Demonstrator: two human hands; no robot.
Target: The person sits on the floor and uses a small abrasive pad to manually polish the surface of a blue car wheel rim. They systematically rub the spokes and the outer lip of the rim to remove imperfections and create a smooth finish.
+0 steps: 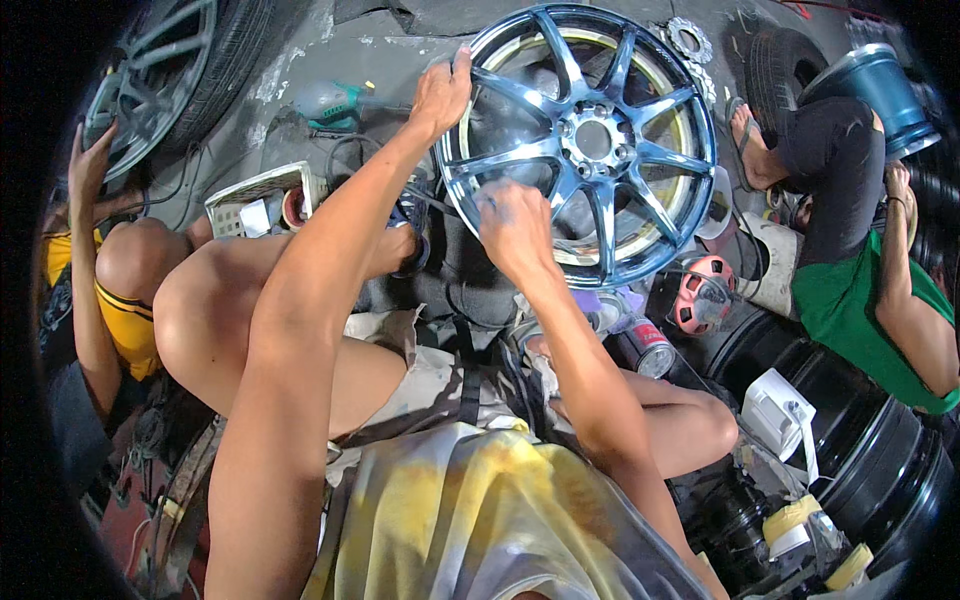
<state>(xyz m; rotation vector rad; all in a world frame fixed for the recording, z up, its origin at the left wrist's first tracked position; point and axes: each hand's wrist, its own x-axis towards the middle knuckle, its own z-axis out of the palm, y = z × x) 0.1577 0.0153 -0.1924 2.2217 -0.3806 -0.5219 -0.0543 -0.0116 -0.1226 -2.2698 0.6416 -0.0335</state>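
Observation:
A shiny blue multi-spoke alloy wheel (606, 228) stands before me, its spoked face turned up toward me. At its upper left edge, my left hand (443, 95) is closed around the outer rim. My right hand (515, 228) is by the lower left part of the wheel, against the rim and spoke ends. Its fingers are curled in and smudged bluish; whatever they may hold is hidden beneath them.
Left of my arm lie a green-and-grey power tool (335, 105) and a white plastic basket (228, 222). A can (650, 352) and a red piece with holes (704, 292) sit right. Black wheels (850, 420) fill the lower right. People work on both sides.

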